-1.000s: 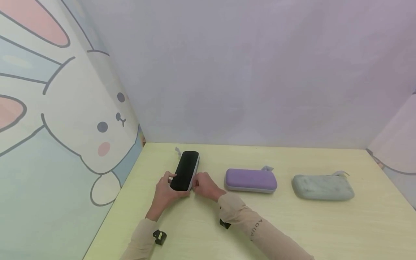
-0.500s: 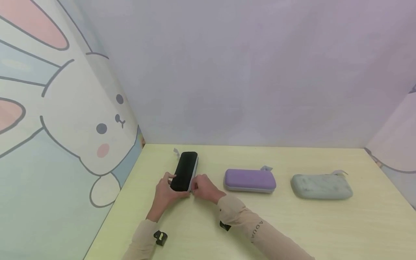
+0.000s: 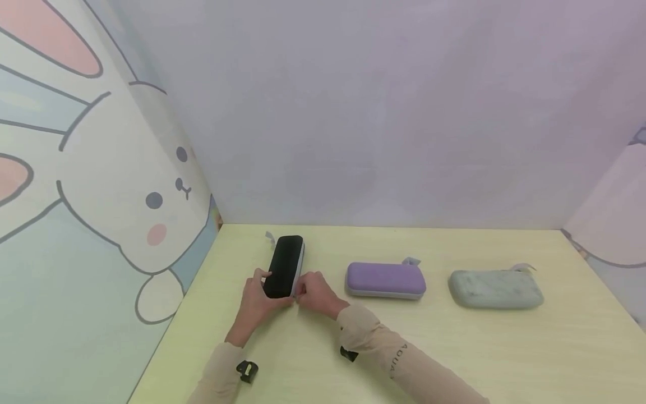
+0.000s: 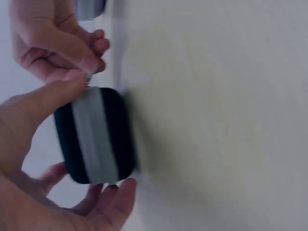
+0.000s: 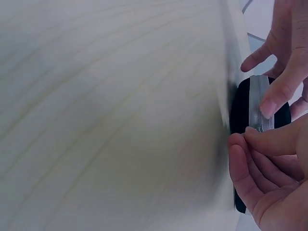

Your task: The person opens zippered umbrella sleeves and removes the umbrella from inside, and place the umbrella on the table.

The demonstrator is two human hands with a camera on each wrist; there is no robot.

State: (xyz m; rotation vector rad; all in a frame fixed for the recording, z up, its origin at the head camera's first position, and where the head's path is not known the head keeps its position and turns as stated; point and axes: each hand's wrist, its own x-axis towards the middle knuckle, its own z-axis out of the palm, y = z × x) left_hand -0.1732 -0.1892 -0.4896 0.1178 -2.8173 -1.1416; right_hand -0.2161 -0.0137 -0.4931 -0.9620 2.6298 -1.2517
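A black pencil case (image 3: 285,262) with a grey zipper band lies lengthwise at the table's left. My left hand (image 3: 256,306) grips its near end, thumb across the end and fingers along the left side. At the near right corner, my right hand (image 3: 317,292) pinches the small zipper pull (image 5: 260,129) between thumb and curled index finger. In the left wrist view, the grey band (image 4: 95,134) runs across the case's end, and the right thumb and finger meet close to the left thumb. Most of the pull is hidden by the fingertips.
To the right lies a purple pencil case (image 3: 386,279) with a grey tab, then a pale green marbled pencil case (image 3: 496,289). The pale wooden table (image 3: 454,359) meets a plain backdrop (image 3: 383,140) behind and a rabbit-print sheet (image 3: 126,168) at left.
My right hand has slid slightly along the case's right side toward its near corner. The left hand keeps its grip. The head view has shifted a little.
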